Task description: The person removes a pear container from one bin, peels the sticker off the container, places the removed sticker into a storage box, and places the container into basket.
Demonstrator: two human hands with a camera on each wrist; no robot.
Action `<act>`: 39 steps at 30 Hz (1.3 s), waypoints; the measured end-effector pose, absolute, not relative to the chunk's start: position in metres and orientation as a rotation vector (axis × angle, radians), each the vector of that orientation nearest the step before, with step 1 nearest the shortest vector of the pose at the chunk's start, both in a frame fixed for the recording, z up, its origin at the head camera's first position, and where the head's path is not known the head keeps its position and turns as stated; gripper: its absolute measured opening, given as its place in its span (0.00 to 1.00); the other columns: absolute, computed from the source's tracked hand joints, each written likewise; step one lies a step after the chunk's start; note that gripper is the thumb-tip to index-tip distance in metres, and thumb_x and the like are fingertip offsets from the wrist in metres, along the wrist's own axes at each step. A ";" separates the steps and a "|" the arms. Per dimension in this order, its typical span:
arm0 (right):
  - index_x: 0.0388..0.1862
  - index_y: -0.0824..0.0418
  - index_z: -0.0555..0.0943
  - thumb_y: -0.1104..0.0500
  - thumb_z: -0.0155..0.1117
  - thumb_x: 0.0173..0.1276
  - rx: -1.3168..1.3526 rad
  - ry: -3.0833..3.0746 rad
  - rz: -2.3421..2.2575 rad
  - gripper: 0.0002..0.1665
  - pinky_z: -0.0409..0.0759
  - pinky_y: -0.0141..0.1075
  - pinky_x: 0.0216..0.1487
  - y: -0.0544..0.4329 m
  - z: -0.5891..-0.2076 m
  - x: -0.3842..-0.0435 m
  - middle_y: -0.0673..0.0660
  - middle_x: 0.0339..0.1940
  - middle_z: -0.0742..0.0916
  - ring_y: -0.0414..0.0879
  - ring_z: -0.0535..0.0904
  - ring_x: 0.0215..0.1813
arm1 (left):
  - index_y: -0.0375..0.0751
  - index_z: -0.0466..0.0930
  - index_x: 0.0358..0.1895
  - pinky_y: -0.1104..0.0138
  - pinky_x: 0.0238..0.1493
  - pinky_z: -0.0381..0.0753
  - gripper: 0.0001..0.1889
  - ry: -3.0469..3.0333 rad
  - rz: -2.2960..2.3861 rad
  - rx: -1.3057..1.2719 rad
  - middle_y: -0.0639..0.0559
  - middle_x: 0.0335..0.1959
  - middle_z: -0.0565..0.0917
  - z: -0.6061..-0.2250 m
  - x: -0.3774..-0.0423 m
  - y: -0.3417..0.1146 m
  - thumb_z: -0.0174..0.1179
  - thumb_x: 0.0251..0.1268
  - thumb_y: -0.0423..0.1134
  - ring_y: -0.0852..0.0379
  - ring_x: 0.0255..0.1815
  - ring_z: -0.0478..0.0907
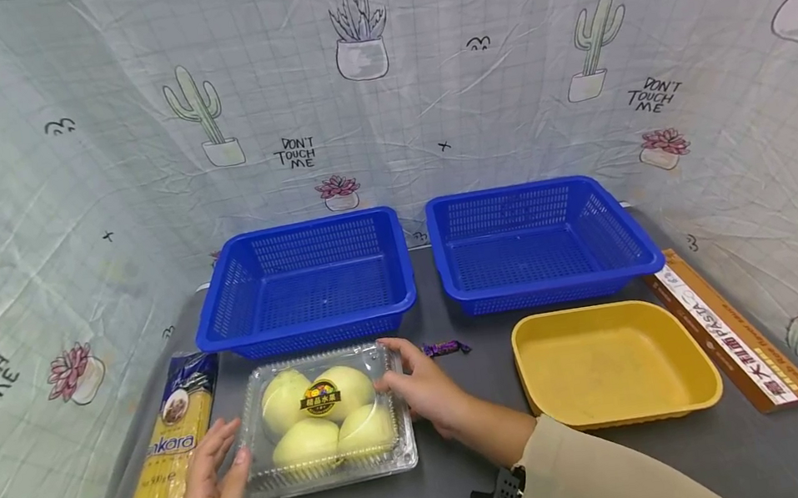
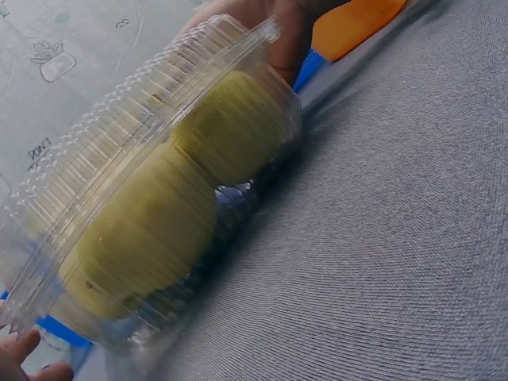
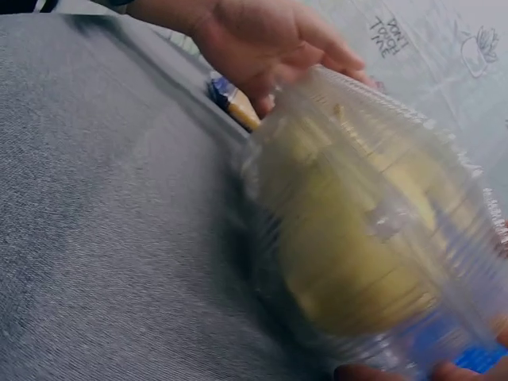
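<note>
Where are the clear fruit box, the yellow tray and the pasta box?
Clear fruit box [image 1: 322, 402]: head view, on the lid's black label.
Yellow tray [image 1: 614, 362]: head view, on its bare inside bottom.
Pasta box [image 1: 723, 336]: head view, on its white printed strip.

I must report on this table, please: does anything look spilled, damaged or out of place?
Nothing looks spilled or damaged. Only the purple packet seems slightly odd: small and alone, it lies between the right hand and the right basket.
</note>
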State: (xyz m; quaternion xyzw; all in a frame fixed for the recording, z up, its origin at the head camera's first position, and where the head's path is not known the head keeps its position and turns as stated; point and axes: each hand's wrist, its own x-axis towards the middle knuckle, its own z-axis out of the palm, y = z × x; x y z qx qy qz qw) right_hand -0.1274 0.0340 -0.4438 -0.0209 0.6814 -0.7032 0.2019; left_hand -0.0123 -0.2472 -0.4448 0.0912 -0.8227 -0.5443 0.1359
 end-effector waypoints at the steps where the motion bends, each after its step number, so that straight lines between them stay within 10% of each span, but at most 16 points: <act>1: 0.82 0.49 0.69 0.61 0.69 0.65 -0.071 1.913 -1.952 0.46 0.85 0.42 0.33 0.035 -0.444 -0.127 0.65 0.69 0.79 0.54 0.83 0.47 | 0.35 0.70 0.76 0.83 0.59 0.69 0.22 -2.385 -1.574 0.261 0.41 0.82 0.60 -0.446 -0.012 -0.247 0.54 0.87 0.37 0.62 0.74 0.64; 13: 0.86 0.54 0.64 0.52 0.75 0.69 -0.306 2.151 -1.633 0.49 0.88 0.51 0.47 0.053 -0.429 -0.132 0.75 0.76 0.72 0.63 0.83 0.58 | 0.36 0.73 0.73 0.81 0.57 0.70 0.21 -2.418 -1.547 0.261 0.41 0.82 0.61 -0.450 -0.011 -0.247 0.57 0.85 0.37 0.56 0.74 0.65; 20: 0.85 0.57 0.63 0.45 0.75 0.69 -0.510 2.430 -1.261 0.52 0.81 0.57 0.62 0.060 -0.399 -0.144 0.68 0.73 0.78 0.60 0.82 0.63 | 0.35 0.73 0.72 0.37 0.72 0.65 0.21 -2.416 -1.609 0.263 0.38 0.83 0.58 -0.451 -0.010 -0.247 0.59 0.84 0.38 0.29 0.78 0.59; 31: 0.77 0.50 0.77 0.37 0.69 0.73 -0.747 2.637 -0.661 0.38 0.78 0.57 0.66 0.049 -0.349 -0.149 0.58 0.76 0.77 0.61 0.74 0.74 | 0.34 0.76 0.70 0.25 0.71 0.57 0.20 -2.363 -1.683 0.264 0.39 0.82 0.60 -0.451 -0.011 -0.244 0.60 0.83 0.39 0.30 0.80 0.57; 39: 0.72 0.46 0.82 0.35 0.68 0.75 -0.811 2.645 -0.397 0.32 0.83 0.51 0.54 0.022 -0.335 -0.148 0.53 0.71 0.81 0.56 0.75 0.67 | 0.38 0.78 0.70 0.78 0.71 0.58 0.18 -2.431 -1.580 0.234 0.44 0.82 0.63 -0.452 -0.010 -0.244 0.57 0.86 0.40 0.60 0.80 0.57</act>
